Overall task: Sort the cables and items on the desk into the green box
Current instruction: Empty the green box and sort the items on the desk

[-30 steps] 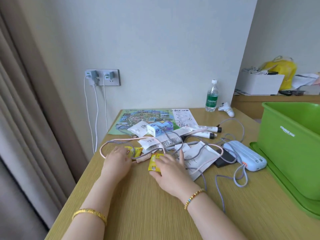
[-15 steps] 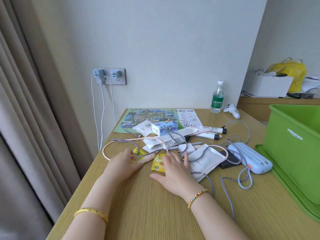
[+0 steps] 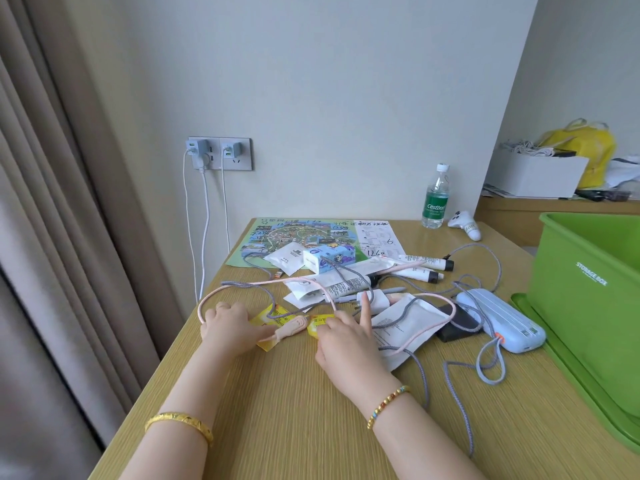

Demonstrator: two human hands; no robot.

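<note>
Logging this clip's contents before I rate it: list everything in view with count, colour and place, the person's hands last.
storage box: 1, green, desk's right edge
power bank: 1, pale blue, beside the box
grey cables: count unclear, tangled mid-desk
pink cable: 1, looped across the pile
yellow packets: 2, at the hands
white tubes: several, mid-desk
map sheet: 1, colourful, desk's far side
water bottle: 1, green label, by the wall
wall chargers: 2, white, plugged in
left hand: on one packet and the pink cable's end
right hand: on the other packet

Pink cable [image 3: 408, 344] loops across my cluttered desk [image 3: 294, 410]; grey cables [image 3: 460, 403] tangle beside the open green box [image 3: 588, 289].
</note>
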